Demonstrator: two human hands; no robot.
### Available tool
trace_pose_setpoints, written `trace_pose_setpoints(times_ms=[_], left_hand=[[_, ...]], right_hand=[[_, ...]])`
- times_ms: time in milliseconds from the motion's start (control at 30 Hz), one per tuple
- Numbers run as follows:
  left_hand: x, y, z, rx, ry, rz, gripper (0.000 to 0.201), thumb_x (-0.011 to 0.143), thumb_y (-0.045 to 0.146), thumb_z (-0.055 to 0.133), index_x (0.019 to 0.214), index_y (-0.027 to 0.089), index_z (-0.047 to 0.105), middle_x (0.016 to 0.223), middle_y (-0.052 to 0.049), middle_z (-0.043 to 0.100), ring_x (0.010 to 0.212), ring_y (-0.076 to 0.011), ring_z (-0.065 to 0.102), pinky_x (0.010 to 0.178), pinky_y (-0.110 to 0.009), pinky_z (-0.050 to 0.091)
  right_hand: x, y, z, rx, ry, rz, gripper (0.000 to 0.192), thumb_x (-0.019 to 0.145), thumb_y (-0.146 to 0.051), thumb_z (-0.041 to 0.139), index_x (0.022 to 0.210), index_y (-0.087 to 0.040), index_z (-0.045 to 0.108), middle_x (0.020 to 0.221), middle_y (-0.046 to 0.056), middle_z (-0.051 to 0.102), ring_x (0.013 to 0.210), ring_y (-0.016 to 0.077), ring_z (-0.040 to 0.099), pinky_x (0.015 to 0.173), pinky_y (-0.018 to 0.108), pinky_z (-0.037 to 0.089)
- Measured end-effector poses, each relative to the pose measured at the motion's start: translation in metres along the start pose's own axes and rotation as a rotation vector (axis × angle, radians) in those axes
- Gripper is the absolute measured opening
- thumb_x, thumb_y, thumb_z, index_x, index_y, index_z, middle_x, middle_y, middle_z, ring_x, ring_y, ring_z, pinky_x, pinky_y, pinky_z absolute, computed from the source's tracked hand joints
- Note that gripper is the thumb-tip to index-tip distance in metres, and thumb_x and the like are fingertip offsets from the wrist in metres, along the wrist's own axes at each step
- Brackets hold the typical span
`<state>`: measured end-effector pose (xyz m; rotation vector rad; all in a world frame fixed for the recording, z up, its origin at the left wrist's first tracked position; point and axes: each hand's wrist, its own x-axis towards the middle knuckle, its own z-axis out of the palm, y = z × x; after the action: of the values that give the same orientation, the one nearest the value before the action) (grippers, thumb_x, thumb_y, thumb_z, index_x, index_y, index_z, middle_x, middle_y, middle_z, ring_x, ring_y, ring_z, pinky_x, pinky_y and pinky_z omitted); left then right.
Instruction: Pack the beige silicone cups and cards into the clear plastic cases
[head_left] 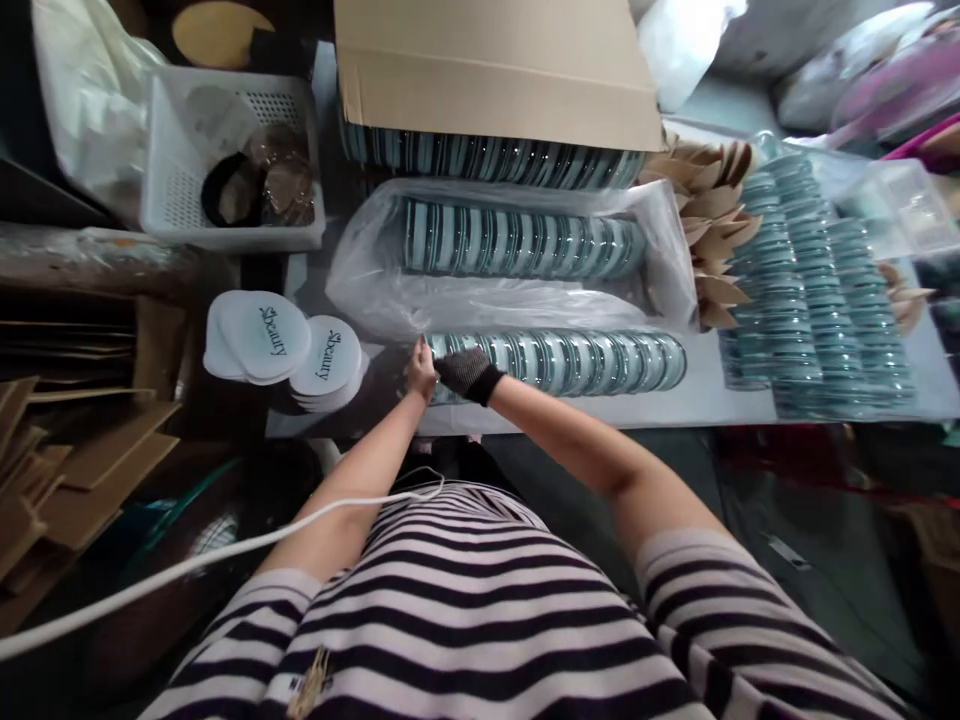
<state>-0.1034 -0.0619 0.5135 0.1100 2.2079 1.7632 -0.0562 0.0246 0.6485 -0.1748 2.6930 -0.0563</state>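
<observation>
At the left end of the front row of round, clear teal plastic containers (585,362), my two hands come close together. My left hand (421,372) is bare, its fingers closed against the end container of the row. A dark knit glove covers my right hand (466,373), which curls over the same end from the right. The fingertips of both hands are partly hidden. The containers stand on edge, pressed side by side in a long line. Just behind lies a similar row (525,240) inside a clear plastic bag (367,270).
White round discs printed "beauty" (330,358) lie left of my hands. Behind them stands a white basket (307,215). A cardboard box (495,70) holds more containers at the back. Brown paper pieces (712,240) and stacked containers (817,300) are on the right. A white cable (225,545) crosses my left arm.
</observation>
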Motion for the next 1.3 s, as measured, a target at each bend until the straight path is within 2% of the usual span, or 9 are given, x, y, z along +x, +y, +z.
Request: trace_pose_setpoints(times_ms=[167, 300, 433, 533, 667, 800, 1000, 1167, 1300], left_hand=[[0.000, 0.008, 0.005, 0.012, 0.044, -0.097, 0.050, 0.102, 0.036, 0.034, 0.140, 0.009, 0.053, 0.145, -0.017, 0.052, 0.140, -0.0250, 0.044, 0.119, -0.037, 0.032], [0.000, 0.012, 0.001, 0.061, 0.064, -0.028, 0.052, 0.101, 0.043, 0.036, 0.141, 0.013, 0.052, 0.147, -0.015, 0.051, 0.142, -0.0245, 0.042, 0.121, -0.037, 0.030], [-0.009, 0.025, -0.009, 0.254, 0.024, 0.311, 0.058, 0.096, 0.045, 0.049, 0.146, 0.016, 0.047, 0.160, -0.014, 0.032, 0.150, -0.0266, 0.024, 0.123, -0.042, 0.023], [-0.018, 0.035, -0.010, 0.466, -0.114, 0.560, 0.049, 0.094, 0.043, 0.052, 0.138, 0.020, 0.056, 0.151, -0.013, 0.046, 0.148, -0.0307, 0.028, 0.122, -0.050, 0.025], [-0.023, 0.042, -0.005, 0.588, -0.198, 0.574, 0.039, 0.096, 0.037, 0.047, 0.126, 0.019, 0.065, 0.134, -0.013, 0.060, 0.142, -0.0318, 0.037, 0.119, -0.050, 0.030], [-0.021, 0.044, -0.004, 0.607, -0.196, 0.545, 0.037, 0.094, 0.033, 0.051, 0.126, 0.020, 0.065, 0.135, -0.012, 0.059, 0.142, -0.0309, 0.037, 0.120, -0.048, 0.029], [-0.021, 0.044, -0.005, 0.583, -0.207, 0.524, 0.038, 0.095, 0.036, 0.050, 0.125, 0.019, 0.066, 0.136, -0.012, 0.059, 0.141, -0.0322, 0.036, 0.121, -0.048, 0.027], [-0.023, 0.048, -0.007, 0.607, -0.206, 0.494, 0.039, 0.093, 0.035, 0.052, 0.126, 0.020, 0.066, 0.136, -0.011, 0.060, 0.140, -0.0321, 0.037, 0.120, -0.047, 0.028], [-0.031, 0.063, -0.005, 0.685, -0.190, 0.512, 0.038, 0.092, 0.030, 0.054, 0.127, 0.022, 0.066, 0.143, -0.010, 0.056, 0.145, -0.0345, 0.033, 0.122, -0.057, 0.013]], right_hand=[[-0.044, -0.030, 0.079, 0.202, -0.100, 0.242, 0.039, 0.101, -0.036, 0.038, 0.126, -0.022, 0.065, 0.116, 0.014, 0.072, 0.105, 0.0266, 0.070, 0.082, 0.034, 0.052], [-0.043, -0.034, 0.097, 0.222, -0.136, 0.227, 0.035, 0.097, -0.035, 0.048, 0.124, -0.024, 0.067, 0.116, 0.012, 0.073, 0.105, 0.0252, 0.070, 0.082, 0.031, 0.051], [-0.040, 0.013, 0.056, 0.203, -0.037, 0.316, 0.040, 0.101, -0.042, 0.037, 0.121, -0.027, 0.069, 0.113, 0.010, 0.074, 0.105, 0.0247, 0.070, 0.082, 0.031, 0.052], [-0.018, 0.062, 0.006, 0.091, -0.006, 0.386, 0.045, 0.101, -0.039, 0.033, 0.134, -0.024, 0.060, 0.125, 0.013, 0.068, 0.115, 0.0249, 0.065, 0.089, 0.033, 0.052], [0.038, 0.086, -0.040, 0.041, -0.271, 0.227, 0.037, 0.087, -0.026, 0.059, 0.120, -0.012, 0.069, 0.118, 0.018, 0.070, 0.110, 0.0262, 0.067, 0.090, 0.032, 0.053], [0.056, 0.071, -0.046, -0.036, -0.243, 0.090, 0.035, 0.082, -0.020, 0.066, 0.114, -0.008, 0.070, 0.116, 0.021, 0.070, 0.113, 0.0300, 0.066, 0.095, 0.041, 0.052], [-0.035, 0.046, 0.020, 0.059, -0.003, 0.146, 0.034, 0.097, -0.032, 0.046, 0.120, -0.020, 0.067, 0.108, 0.016, 0.074, 0.105, 0.0293, 0.069, 0.087, 0.039, 0.053], [-0.077, 0.013, 0.098, 0.219, -0.118, 0.313, 0.039, 0.100, -0.034, 0.038, 0.127, -0.024, 0.065, 0.116, 0.013, 0.072, 0.105, 0.0263, 0.070, 0.082, 0.034, 0.052], [-0.081, 0.015, 0.101, 0.254, -0.129, 0.303, 0.036, 0.098, -0.039, 0.045, 0.125, -0.028, 0.066, 0.116, 0.008, 0.073, 0.105, 0.0236, 0.070, 0.080, 0.029, 0.051]])
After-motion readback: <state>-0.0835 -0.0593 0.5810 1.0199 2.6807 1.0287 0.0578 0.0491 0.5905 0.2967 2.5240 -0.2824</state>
